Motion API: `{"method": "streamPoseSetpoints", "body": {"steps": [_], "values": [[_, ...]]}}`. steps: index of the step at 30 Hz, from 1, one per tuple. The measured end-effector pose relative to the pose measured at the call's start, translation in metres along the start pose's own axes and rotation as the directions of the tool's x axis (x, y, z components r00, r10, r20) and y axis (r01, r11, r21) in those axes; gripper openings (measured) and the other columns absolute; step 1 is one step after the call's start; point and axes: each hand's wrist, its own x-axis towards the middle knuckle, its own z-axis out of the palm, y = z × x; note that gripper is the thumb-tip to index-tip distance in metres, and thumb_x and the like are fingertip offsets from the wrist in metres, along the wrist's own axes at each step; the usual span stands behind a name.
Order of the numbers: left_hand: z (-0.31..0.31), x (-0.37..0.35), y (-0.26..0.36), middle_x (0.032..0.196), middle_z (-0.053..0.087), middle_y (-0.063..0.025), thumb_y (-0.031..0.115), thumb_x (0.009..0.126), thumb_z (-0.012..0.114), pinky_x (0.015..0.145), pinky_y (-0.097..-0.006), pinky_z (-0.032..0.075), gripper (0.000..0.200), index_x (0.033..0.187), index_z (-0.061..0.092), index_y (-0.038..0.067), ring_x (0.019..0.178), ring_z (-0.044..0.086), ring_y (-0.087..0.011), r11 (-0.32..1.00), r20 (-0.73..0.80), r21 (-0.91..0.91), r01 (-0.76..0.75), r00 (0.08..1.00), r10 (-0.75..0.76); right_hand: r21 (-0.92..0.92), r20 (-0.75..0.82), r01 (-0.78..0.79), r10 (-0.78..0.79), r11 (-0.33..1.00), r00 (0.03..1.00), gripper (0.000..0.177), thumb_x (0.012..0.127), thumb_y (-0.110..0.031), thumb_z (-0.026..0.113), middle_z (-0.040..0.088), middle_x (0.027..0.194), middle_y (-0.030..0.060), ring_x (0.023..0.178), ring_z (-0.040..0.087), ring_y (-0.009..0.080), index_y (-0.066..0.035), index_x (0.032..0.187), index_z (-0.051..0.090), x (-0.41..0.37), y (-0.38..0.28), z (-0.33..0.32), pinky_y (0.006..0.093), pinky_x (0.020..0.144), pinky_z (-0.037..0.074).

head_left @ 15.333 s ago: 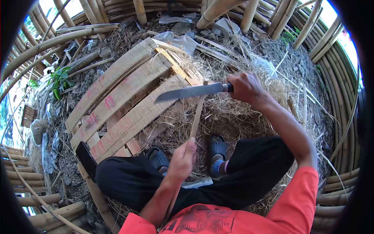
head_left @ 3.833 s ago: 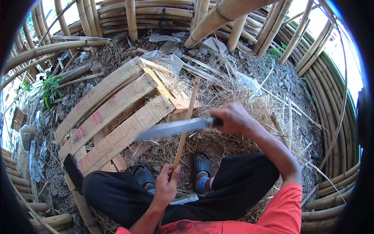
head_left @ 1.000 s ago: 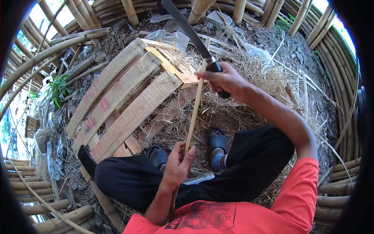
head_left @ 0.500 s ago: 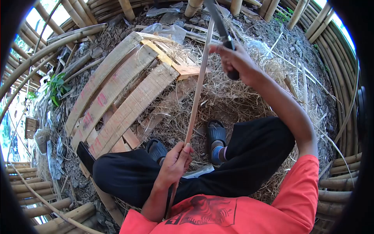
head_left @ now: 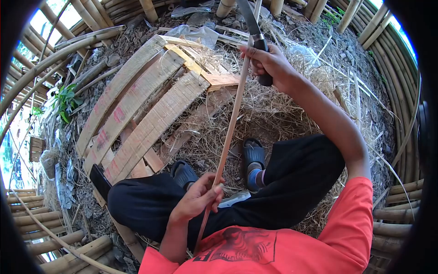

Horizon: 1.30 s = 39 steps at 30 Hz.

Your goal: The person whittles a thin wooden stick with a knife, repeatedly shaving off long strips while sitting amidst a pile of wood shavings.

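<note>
With the view read as a clock face, a long, narrow strip [head_left: 232, 125] of pale, smooth-looking wood or bamboo runs from just past 12 down toward 7, its lower end against the red shirt [head_left: 246, 251]. Near 1 o'clock, the right hand [head_left: 262, 64] has its fingers mostly closed round the black, rounded handle of a long knife [head_left: 255, 36], whose flat, dark metal blade points toward 11 from the handle. The thumb and forefinger reach out to the strip, the tips at its side; whether they press on it I cannot tell. Between 6 and 7, the left hand [head_left: 199, 196] has its fingers loosely curled round the strip, thumb laid along it, leaving little opening.

Toward 10 lies a slatted wooden frame [head_left: 157, 112], its broad, rough-grained planks bearing faded red marks. Thin, curly, straw-coloured shavings [head_left: 283, 105] spread over the ground around 2. A crinkled, translucent plastic sheet [head_left: 200, 35] sits near 12, and stacked round bamboo poles [head_left: 401, 114] curve along 3. A flat, black, rectangular object [head_left: 100, 181] rests at about 8, just beside the knee of the soft black trousers [head_left: 223, 214]. Ridged dark sandals [head_left: 253, 157] are on the feet.
</note>
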Motion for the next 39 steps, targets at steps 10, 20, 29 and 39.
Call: {"method": "streamPoseSetpoints", "body": {"steps": [10, 20, 29, 39], "values": [[-0.015, -0.023, -0.033, 0.068, 0.038, 0.0056, 0.024, 0.098, 0.051, 0.049, -0.02, 0.029, 0.02, 0.107, 0.05, 0.006, 0.055, 0.032, -0.0036, 0.975, 0.079, -0.188, 0.12, 0.991, -0.106, -0.345, -0.004, 0.05, -0.055, 0.937, 0.998, 0.048, 0.086, -0.048, 0.066, 0.037, 0.055, -0.0095, 0.046, 0.037, 0.0021, -0.001, 0.098, 0.064, 0.003, 0.014, -0.013, 0.0209, 0.045, 0.031], [0.006, -0.008, 0.005, 0.078, 0.043, 0.001, 0.019, 0.102, 0.041, 0.05, -0.0173, 0.032, 0.039, 0.138, 0.038, 0.003, 0.055, 0.034, -0.0024, 0.973, -0.053, -0.19, -0.132, 0.991, 0.124, -0.413, 0.243, 0.003, 0.107, 0.911, 0.964, 0.041, 0.083, -0.045, 0.071, 0.046, 0.059, -0.004, 0.05, 0.045, 0.0058, -0.006, 0.074, 0.06, -0.03, 0.002, 0.048, 0.024, 0.047, 0.035], [0.011, -0.002, 0.022, 0.082, 0.052, -0.0016, 0.022, 0.103, 0.037, 0.044, -0.0163, 0.03, 0.037, 0.136, 0.039, 0.004, 0.047, 0.032, -0.0014, 0.969, -0.134, -0.111, -0.222, 0.969, 0.207, -0.521, 0.139, 0.182, -0.128, 0.834, 0.982, 0.047, 0.078, -0.046, 0.075, 0.05, 0.072, -0.0002, 0.063, 0.05, 0.0088, -0.003, 0.09, 0.058, -0.026, 0.011, 0.058, 0.0239, 0.055, 0.039], [0.013, -0.005, 0.022, 0.068, 0.041, 0.0021, 0.03, 0.103, 0.037, 0.043, -0.0172, 0.027, 0.03, 0.117, 0.047, 0.005, 0.048, 0.029, -0.0027, 0.983, -0.162, -0.13, -0.133, 0.98, 0.111, -0.262, 0.19, -0.026, 0.078, 0.965, 0.979, 0.039, 0.085, -0.042, 0.069, 0.044, 0.057, -0.0056, 0.047, 0.042, 0.0048, -0.005, 0.079, 0.059, -0.027, 0.012, 0.067, 0.0226, 0.044, 0.033]]}}
